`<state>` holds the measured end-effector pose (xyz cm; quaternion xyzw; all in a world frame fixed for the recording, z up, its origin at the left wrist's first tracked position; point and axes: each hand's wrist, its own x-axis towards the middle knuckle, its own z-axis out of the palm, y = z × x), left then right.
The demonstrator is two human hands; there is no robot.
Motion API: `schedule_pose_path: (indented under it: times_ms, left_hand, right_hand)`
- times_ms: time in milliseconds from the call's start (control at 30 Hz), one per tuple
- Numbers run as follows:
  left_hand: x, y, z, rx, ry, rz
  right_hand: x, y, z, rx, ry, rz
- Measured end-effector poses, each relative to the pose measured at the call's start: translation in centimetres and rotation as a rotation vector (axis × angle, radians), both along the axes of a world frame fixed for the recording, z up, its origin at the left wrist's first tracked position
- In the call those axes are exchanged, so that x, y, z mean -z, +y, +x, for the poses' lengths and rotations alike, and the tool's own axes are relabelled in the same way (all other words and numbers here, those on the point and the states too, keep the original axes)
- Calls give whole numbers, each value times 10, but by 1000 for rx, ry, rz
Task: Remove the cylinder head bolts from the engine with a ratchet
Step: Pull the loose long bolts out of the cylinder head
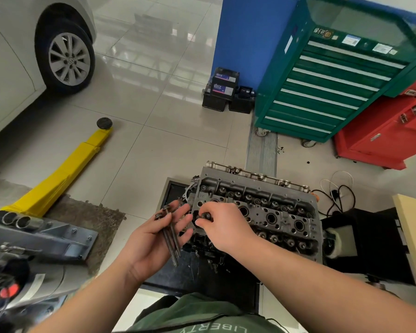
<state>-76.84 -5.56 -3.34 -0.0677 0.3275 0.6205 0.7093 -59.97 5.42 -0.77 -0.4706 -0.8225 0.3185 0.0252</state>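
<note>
Two long steel bolts (169, 233) are held loosely in the left hand (154, 239); a third bolt's head (205, 215) is pinched by the right hand (222, 224) at the engine (262, 212) just beyond. The bolts are judged rigid, heavy and oily-slick, best gripped under the flanged head.

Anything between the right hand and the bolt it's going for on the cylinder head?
Nothing visible. The right hand already pinches the bolt head at the near-left end of the cylinder head. The left hand holds removed bolts off to the side.
</note>
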Motion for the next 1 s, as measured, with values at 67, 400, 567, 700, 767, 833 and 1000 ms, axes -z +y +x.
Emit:
schedule_pose_path:
  times_ms: [67,400,567,700,767,833,1000]
  left_hand:
    - [0,-3,0,6,-29,37]
    - [0,-2,8,17,9,29]
    - [-4,-1,6,-21,39,13]
    - [-9,3,3,11,64,29]
    - [-9,5,3,80,124,23]
    - [-10,7,3,254,252,24]
    - [-5,13,7,784,556,126]
  right_hand:
    - [2,0,-1,20,15,-25]
    - [4,-4,-22,-99,-201,273]
    - [17,-13,-11,-141,-286,313]
    - [27,-17,5,-73,-297,236]
    - [27,-22,9,-24,-97,130]
    - [24,-28,16,70,188,-116]
    - [21,-38,42,273,376,-458]
